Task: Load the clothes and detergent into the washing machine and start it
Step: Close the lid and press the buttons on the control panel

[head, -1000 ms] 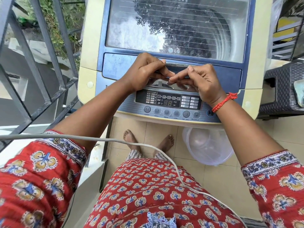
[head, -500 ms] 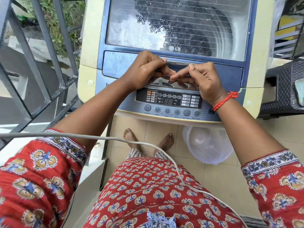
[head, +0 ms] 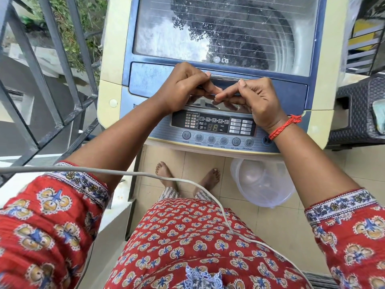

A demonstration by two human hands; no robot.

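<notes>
The washing machine [head: 218,69] stood before you, its lid [head: 225,32] still down over the drum and no clothes in sight. Across the last second little changed: your left hand [head: 183,86] and right hand [head: 256,101] stayed curled on the lid handle [head: 225,77], so loading hadn't begun.

Top-loading washing machine [head: 218,59], lid closed

Beyond both hands, the washing machine's lid [head: 225,32] is glossy, scratched transparent plastic in a blue plastic frame. Beneath them lies a shiny chrome handle [head: 225,77]; below, a smooth translucent plastic tub [head: 262,184].
</notes>
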